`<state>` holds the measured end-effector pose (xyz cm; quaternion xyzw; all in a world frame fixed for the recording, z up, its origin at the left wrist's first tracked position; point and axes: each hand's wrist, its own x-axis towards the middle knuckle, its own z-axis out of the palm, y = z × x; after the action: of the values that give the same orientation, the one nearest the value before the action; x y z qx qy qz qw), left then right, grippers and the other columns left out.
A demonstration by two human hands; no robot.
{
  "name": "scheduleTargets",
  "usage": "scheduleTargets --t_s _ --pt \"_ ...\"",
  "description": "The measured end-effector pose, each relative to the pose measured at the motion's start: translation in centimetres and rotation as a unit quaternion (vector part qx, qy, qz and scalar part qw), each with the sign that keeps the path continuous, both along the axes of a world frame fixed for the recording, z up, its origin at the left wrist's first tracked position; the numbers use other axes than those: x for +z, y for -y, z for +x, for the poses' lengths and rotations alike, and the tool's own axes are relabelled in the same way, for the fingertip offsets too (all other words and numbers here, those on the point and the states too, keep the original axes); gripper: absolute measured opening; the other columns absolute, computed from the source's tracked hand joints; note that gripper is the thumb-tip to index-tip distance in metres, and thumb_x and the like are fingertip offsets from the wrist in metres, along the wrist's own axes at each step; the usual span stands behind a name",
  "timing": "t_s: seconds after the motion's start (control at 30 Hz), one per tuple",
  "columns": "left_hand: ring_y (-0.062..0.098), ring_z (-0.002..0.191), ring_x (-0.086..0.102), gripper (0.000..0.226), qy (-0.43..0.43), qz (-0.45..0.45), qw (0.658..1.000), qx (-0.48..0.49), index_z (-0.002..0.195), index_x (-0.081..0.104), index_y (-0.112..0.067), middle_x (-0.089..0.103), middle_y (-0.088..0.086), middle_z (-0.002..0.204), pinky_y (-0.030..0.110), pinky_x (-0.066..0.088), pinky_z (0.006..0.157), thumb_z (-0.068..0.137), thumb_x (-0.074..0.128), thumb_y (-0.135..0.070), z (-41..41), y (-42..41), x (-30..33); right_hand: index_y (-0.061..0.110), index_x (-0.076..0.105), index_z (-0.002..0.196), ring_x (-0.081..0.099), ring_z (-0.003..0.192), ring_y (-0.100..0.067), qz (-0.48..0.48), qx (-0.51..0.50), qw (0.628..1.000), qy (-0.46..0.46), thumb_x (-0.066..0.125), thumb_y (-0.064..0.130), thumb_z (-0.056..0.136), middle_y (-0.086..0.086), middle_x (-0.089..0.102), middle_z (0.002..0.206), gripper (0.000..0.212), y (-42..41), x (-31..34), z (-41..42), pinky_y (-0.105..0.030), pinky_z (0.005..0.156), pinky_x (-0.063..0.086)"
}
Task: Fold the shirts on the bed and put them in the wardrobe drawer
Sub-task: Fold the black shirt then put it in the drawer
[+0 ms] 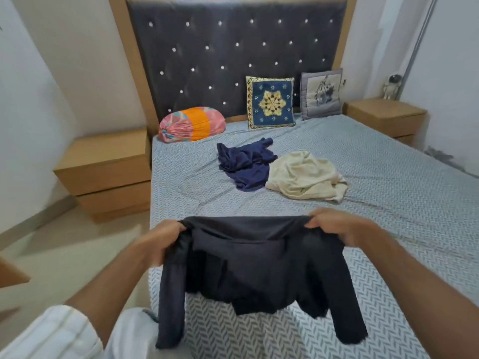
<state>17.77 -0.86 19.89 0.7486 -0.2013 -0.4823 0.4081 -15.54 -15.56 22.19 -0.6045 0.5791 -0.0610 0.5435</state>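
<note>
I hold a dark navy long-sleeved shirt up over the near end of the bed. My left hand grips its left top corner and my right hand grips its right top corner, so the top edge is stretched between them. Both sleeves hang down toward the foot of the bed. Farther up the mattress lie a crumpled blue shirt and, touching it on the right, a crumpled cream shirt. No wardrobe or drawer is in view.
A pink and orange bolster, a blue patterned cushion and a grey cushion lean at the padded headboard. Wooden bedside tables stand on the left and right. Floor shows on the left.
</note>
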Motion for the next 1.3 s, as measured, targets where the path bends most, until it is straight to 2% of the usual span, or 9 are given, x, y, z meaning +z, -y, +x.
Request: scheduleTargets --t_s 0.17,0.33,0.53,0.63,0.73,0.87,1.0,1.13,1.3 --pt "0.028 0.069 0.067 0.030 -0.079 -0.038 0.995 0.058 0.101 0.066 -0.002 0.072 0.016 0.085 0.036 0.056 0.048 0.100 0.036 0.000 0.7 5.3 0.5 0.002 0.063 0.111 0.063 0.086 -0.028 0.027 -0.187 0.974 0.124 0.045 0.002 0.100 -0.016 0.067 0.102 0.021 5.6 -0.7 3.4 -0.039 0.070 0.053" --pt "0.031 0.092 0.066 0.024 -0.110 -0.277 0.934 0.195 0.100 0.066 -0.006 0.068 0.018 0.109 0.042 0.060 0.068 0.094 0.045 0.005 2.3 15.8 11.5 0.004 0.067 0.113 0.061 0.082 -0.024 -0.117 -0.211 0.923 0.300 0.039 -0.007 0.098 -0.016 0.066 0.096 0.034 11.9 10.7 8.3 -0.029 0.065 0.050" --pt "0.021 0.097 0.067 0.056 0.131 -0.418 0.883 0.167 0.109 0.076 -0.017 0.071 0.005 0.107 0.038 0.059 0.089 0.087 0.032 0.010 4.2 19.2 24.2 0.015 0.075 0.107 0.065 0.109 -0.033 -0.295 -0.232 0.845 0.380 0.032 -0.011 0.095 -0.010 0.067 0.106 0.052 15.0 23.3 9.0 -0.046 0.090 0.058" --pt "0.013 0.097 0.064 0.063 0.250 -0.437 0.856 0.118 0.117 0.074 -0.021 0.068 -0.002 0.107 0.029 0.058 0.089 0.083 0.035 0.015 4.0 17.4 26.9 0.021 0.076 0.113 0.062 0.112 -0.022 -0.374 -0.205 0.844 0.327 0.031 -0.015 0.091 0.000 0.065 0.114 0.061 14.6 24.7 8.0 -0.035 0.094 0.057" --pt "0.015 0.105 0.060 0.063 0.414 -0.375 0.829 0.036 0.127 0.069 -0.015 0.066 0.001 0.112 0.020 0.051 0.092 0.079 0.041 0.016 3.9 14.3 25.1 0.027 0.074 0.118 0.058 0.114 -0.016 -0.441 -0.151 0.853 0.234 0.032 -0.015 0.087 0.006 0.063 0.120 0.067 13.6 21.7 6.3 -0.027 0.097 0.053" --pt "0.033 0.113 0.063 0.064 0.567 -0.205 0.793 -0.090 0.133 0.063 -0.025 0.068 0.011 0.126 0.034 0.049 0.097 0.079 0.051 0.007 4.5 10.9 17.4 0.028 0.070 0.122 0.059 0.102 -0.019 -0.450 -0.022 0.888 0.091 0.035 -0.019 0.080 -0.003 0.065 0.119 0.071 12.0 13.2 3.1 -0.025 0.081 0.047" --pt "0.025 0.109 0.064 0.053 0.587 -0.009 0.769 -0.253 0.130 0.061 -0.037 0.067 0.002 0.123 0.035 0.049 0.087 0.089 0.051 -0.004 3.4 7.2 7.0 0.035 0.071 0.118 0.062 0.089 -0.011 -0.382 0.078 0.920 -0.042 0.039 -0.016 0.081 0.004 0.070 0.109 0.070 9.2 2.9 -0.3 -0.017 0.069 0.042" --pt "0.022 0.104 0.065 0.056 0.528 0.097 0.772 -0.341 0.113 0.064 -0.043 0.069 -0.004 0.112 0.038 0.054 0.083 0.084 0.041 -0.002 1.3 3.3 -2.8 0.046 0.065 0.112 0.060 0.111 -0.006 -0.322 0.182 0.924 -0.096 0.041 -0.007 0.076 0.017 0.065 0.113 0.069 5.7 -6.1 -3.4 -0.003 0.081 0.036" --pt "0.025 0.104 0.063 0.052 0.471 0.160 0.753 -0.431 0.113 0.066 -0.033 0.067 0.002 0.112 0.035 0.045 0.074 0.087 0.037 0.000 -3.3 -2.0 -10.2 0.032 0.066 0.127 0.061 0.116 -0.012 -0.236 0.251 0.926 -0.154 0.038 -0.012 0.080 0.012 0.065 0.126 0.070 1.2 -14.0 -7.5 -0.027 0.098 0.047"
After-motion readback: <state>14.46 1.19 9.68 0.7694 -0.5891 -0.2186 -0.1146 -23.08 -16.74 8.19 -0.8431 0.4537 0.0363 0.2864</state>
